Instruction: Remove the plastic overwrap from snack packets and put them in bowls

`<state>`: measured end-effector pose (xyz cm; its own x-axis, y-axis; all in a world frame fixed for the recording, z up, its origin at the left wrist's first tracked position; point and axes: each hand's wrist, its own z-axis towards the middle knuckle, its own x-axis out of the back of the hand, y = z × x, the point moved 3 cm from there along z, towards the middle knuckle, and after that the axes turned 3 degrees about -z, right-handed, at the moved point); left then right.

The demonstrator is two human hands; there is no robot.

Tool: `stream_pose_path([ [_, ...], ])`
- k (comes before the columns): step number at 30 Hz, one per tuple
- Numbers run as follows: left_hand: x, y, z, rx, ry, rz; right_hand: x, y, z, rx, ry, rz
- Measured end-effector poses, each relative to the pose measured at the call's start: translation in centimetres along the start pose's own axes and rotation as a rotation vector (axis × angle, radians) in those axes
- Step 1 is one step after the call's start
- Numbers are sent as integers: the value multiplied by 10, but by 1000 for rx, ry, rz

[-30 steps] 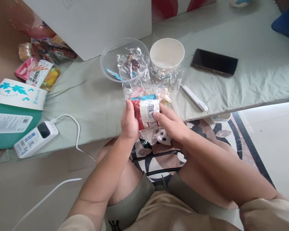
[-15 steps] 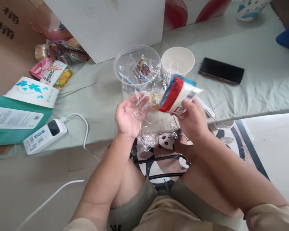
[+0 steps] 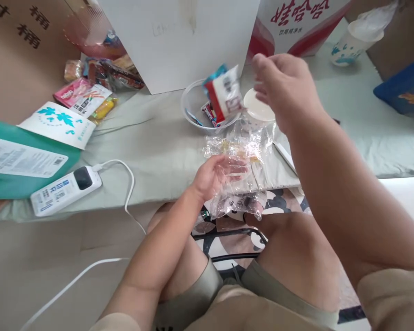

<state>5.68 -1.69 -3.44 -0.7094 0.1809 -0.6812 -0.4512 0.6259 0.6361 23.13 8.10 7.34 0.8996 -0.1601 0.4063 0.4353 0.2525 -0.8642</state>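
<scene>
Head view: my right hand (image 3: pixel 286 82) is raised, fingers loosely parted, apart from the snack packet (image 3: pixel 227 95) in mid-air over the clear bowl (image 3: pixel 187 108); my left hand (image 3: pixel 212 177) is palm up, fingers spread, at the crinkled plastic bag (image 3: pixel 260 143). A paper cup (image 3: pixel 259 109) stands beside the bowl. My right forearm (image 3: pixel 334 170) partly covers the slim white tool (image 3: pixel 284 156), and blur smears the packet's print.

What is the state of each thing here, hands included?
Clear bowl: open, wrapped snack inside
Red-and-white packet: seemingly midair over bowl, tilted
Paper cup: upright, open
Clear plastic: crumpled
White power bank: cable plugged in
Rear cup: film protruding
Left hand: open, palm showing
Right hand: raised, seemingly apart from packet
</scene>
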Motion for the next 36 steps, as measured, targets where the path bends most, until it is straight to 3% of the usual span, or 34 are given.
stream_pose_path([
  [2, 0, 1, 0, 15, -11, -18, 6, -7, -23, -86, 205, -45],
  [4, 0, 3, -1, 37, -35, -65, 13, -6, -60, 21, 352, -10],
  [8, 1, 9, -6, 11, -81, -157, 16, 38, -125, -9, 504, 146],
  [10, 3, 14, -8, -40, -36, -191, 11, 59, -139, -47, 470, 232],
  [12, 5, 19, -9, -96, 47, -196, 0, 69, -142, -120, 292, 364],
  [14, 6, 23, -7, -147, 115, -159, -11, 67, -140, -214, 75, 495],
  [16, 7, 27, -4, -208, 153, -87, -17, 58, -138, -258, -7, 534],
  [18, 10, 31, -3, -365, 217, 11, -16, 50, -138, -246, 69, 489],
  [20, 15, 35, -9, -684, 387, 158, -13, 45, -140, -215, 185, 403],
  [22, 15, 35, -22, -1064, 575, 407, -11, 43, -144, -183, 241, 313],
  [24, 8, 26, -30, -1232, 615, 758, -12, 43, -148, -130, 229, 228],
  [26, 2, 15, -29, -1103, 583, 1029, -14, 42, -151, -65, 208, 153],
  [29, 5, 9, -23, -829, 660, 1055, -15, 42, -154, -4, 216, 68],
  [31, 11, 15, -18, -746, 671, 907, -13, 44, -153, -10, 232, 56],
  [36, 39, 44, -15, -681, 596, 277, 2, 57, -142, -123, 311, 173],
])
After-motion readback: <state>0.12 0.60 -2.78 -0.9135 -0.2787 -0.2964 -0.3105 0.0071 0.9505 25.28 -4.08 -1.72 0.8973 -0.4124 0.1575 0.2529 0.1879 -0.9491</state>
